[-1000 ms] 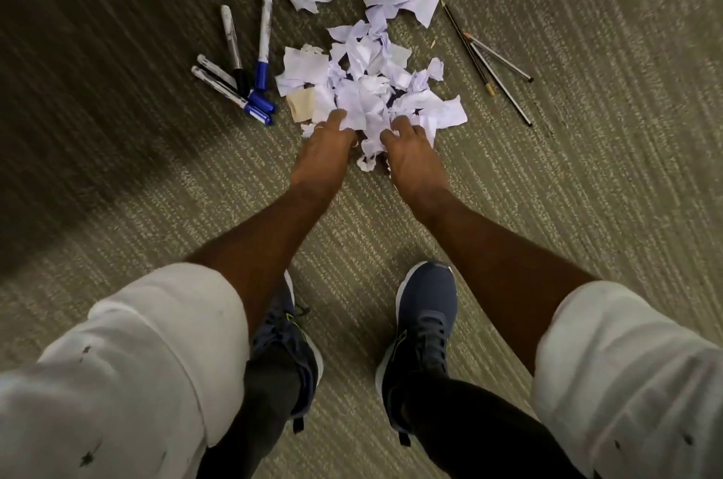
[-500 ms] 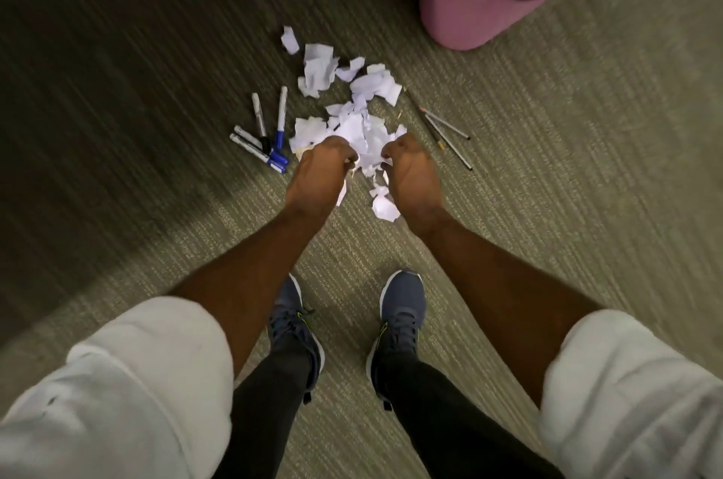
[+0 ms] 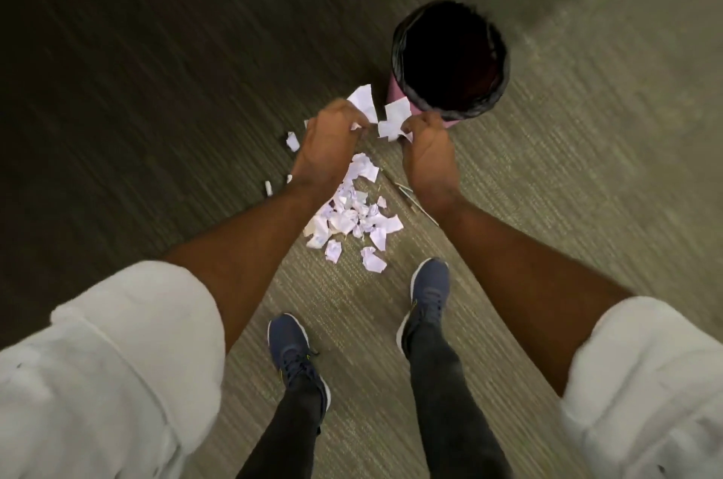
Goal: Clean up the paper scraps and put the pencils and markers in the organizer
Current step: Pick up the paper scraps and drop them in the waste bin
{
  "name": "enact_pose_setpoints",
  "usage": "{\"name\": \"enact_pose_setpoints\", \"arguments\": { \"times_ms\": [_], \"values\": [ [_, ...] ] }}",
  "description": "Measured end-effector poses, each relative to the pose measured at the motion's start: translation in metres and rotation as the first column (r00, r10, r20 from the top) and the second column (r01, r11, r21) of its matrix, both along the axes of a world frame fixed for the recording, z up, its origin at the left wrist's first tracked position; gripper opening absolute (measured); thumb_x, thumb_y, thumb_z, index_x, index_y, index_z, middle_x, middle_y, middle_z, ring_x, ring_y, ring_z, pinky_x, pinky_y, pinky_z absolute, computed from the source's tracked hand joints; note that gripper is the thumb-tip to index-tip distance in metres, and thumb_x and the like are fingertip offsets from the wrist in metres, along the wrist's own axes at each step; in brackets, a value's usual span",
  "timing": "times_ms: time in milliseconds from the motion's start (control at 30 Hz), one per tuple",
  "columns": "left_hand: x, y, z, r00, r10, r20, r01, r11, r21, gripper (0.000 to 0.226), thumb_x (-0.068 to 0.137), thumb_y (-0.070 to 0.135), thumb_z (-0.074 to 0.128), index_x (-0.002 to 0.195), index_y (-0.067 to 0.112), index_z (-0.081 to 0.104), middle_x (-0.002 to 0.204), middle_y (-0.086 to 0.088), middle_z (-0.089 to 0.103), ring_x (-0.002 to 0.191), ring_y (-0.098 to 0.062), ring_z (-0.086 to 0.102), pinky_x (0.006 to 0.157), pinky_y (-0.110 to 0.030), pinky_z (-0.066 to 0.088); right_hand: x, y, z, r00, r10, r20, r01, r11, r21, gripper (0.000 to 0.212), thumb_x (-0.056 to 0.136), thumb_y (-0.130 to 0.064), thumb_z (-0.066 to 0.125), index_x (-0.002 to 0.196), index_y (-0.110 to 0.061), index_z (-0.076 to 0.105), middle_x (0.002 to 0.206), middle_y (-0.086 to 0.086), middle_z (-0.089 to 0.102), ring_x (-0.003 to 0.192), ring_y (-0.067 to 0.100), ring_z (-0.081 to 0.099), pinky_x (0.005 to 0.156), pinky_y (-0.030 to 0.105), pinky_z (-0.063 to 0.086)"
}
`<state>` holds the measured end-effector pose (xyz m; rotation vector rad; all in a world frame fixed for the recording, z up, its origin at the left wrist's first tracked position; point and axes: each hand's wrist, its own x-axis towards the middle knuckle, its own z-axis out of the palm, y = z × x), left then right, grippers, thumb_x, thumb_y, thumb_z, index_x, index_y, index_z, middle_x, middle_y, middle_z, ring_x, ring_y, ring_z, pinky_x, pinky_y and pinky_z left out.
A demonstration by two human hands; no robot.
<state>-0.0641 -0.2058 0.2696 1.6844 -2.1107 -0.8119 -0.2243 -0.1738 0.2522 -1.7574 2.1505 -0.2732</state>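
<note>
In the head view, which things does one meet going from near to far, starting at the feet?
Dark blue shoes → scrap pile → left hand and right hand, both holding torn scraps → pink bin.

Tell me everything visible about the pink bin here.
The pink bin is round and stands upright on the carpet. A black liner is folded over its rim; only a pink strip of wall shows on the near side. Its inside is dark, contents unseen. The right hand, gripping paper scraps, overlaps its near edge; contact cannot be told.
</note>
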Motion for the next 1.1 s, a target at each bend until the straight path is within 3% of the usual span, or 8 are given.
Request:
{"name": "enact_pose_setpoints", "arguments": {
  "times_ms": [267,400,533,633,867,1000,1033,1100],
  "values": [
    [-0.076,-0.062,0.013,0.999,0.029,-0.035,-0.030,0.999,-0.045,0.019,0.091,0.004,0.065,0.106,0.010,0.076,0.114,-0.008,0.067,0.103,-0.024,0.068,0.093,-0.038,0.054,-0.081,-0.065,0.016,0.990,-0.132,0.055,0.133,0.991,-0.030,0.023,0.097,-0.011,0.059,0.116,-0.004,0.067,0.126,0.016,0.056,0.101,0.033,0.064,0.089,0.037,0.051],
    [-0.112,-0.079,-0.002,0.998,0.029,-0.054,-0.031,0.999,-0.023,0.019,0.091,0.004,0.067,0.106,0.013,0.075,0.117,-0.006,0.067,0.104,-0.019,0.068,0.092,-0.025,0.054,-0.118,-0.091,0.007,0.983,-0.162,0.080,0.162,0.987,0.013,0.027,0.096,-0.014,0.063,0.121,-0.004,0.067,0.129,0.015,0.057,0.106,0.028,0.064,0.094,0.032,0.049],
    [-0.142,-0.094,-0.014,0.997,0.059,-0.051,-0.059,0.998,-0.005,0.018,0.090,0.004,0.068,0.103,0.014,0.075,0.116,-0.005,0.067,0.097,-0.011,0.066,0.079,-0.011,0.045,-0.144,-0.111,-0.001,0.980,-0.163,0.113,0.157,0.986,0.060,0.033,0.098,-0.020,0.063,0.127,-0.004,0.064,0.131,0.016,0.057,0.111,0.027,0.063,0.098,0.030,0.048],
    [-0.162,-0.108,-0.023,0.996,0.069,-0.053,-0.069,0.998,0.009,0.017,0.091,0.006,0.068,0.105,0.013,0.075,0.118,-0.006,0.066,0.102,-0.018,0.068,0.087,-0.022,0.053,-0.160,-0.128,-0.008,0.984,-0.145,0.107,0.132,0.985,0.113,0.037,0.098,-0.025,0.062,0.130,-0.004,0.062,0.129,0.017,0.059,0.117,0.027,0.059,0.105,0.034,0.046],
    [-0.194,-0.133,-0.036,0.996,0.026,-0.090,-0.021,0.998,0.054,0.026,0.092,0.001,0.063,0.115,0.010,0.070,0.128,-0.008,0.060,0.112,-0.015,0.063,0.097,-0.022,0.051,-0.184,-0.154,-0.024,0.952,-0.233,0.199,0.205,0.967,0.152,0.044,0.095,-0.030,0.066,0.133,-0.008,0.060,0.132,0.016,0.061,0.124,0.029,0.057,0.101,0.031,0.044],
    [-0.202,-0.139,-0.037,0.989,0.039,-0.140,-0.026,0.995,0.100,0.038,0.091,-0.001,0.061,0.128,0.007,0.063,0.135,-0.008,0.059,0.113,-0.010,0.057,0.090,0.001,0.039,-0.190,-0.158,-0.028,0.930,-0.251,0.268,0.215,0.964,0.157,0.039,0.094,-0.028,0.068,0.129,-0.013,0.062,0.130,0.008,0.063,0.120,0.024,0.060,0.102,0.033,0.047],
    [-0.204,-0.140,-0.038,0.989,0.043,-0.144,-0.026,0.993,0.114,0.041,0.091,0.001,0.061,0.131,0.008,0.061,0.137,-0.009,0.058,0.115,-0.011,0.056,0.094,-0.001,0.039,-0.191,-0.158,-0.028,0.925,-0.253,0.284,0.216,0.964,0.156,0.038,0.094,-0.026,0.068,0.129,-0.014,0.062,0.130,0.008,0.063,0.120,0.023,0.060,0.104,0.033,0.048],
    [-0.206,-0.138,-0.039,0.994,0.038,-0.103,-0.027,0.994,0.108,0.047,0.091,0.004,0.064,0.137,0.011,0.057,0.141,-0.007,0.057,0.126,-0.016,0.056,0.107,-0.021,0.044,-0.194,-0.156,-0.028,0.916,-0.260,0.304,0.222,0.963,0.154,0.038,0.094,-0.024,0.069,0.130,-0.015,0.061,0.132,0.007,0.061,0.121,0.021,0.059,0.106,0.034,0.048]
  ]
}}
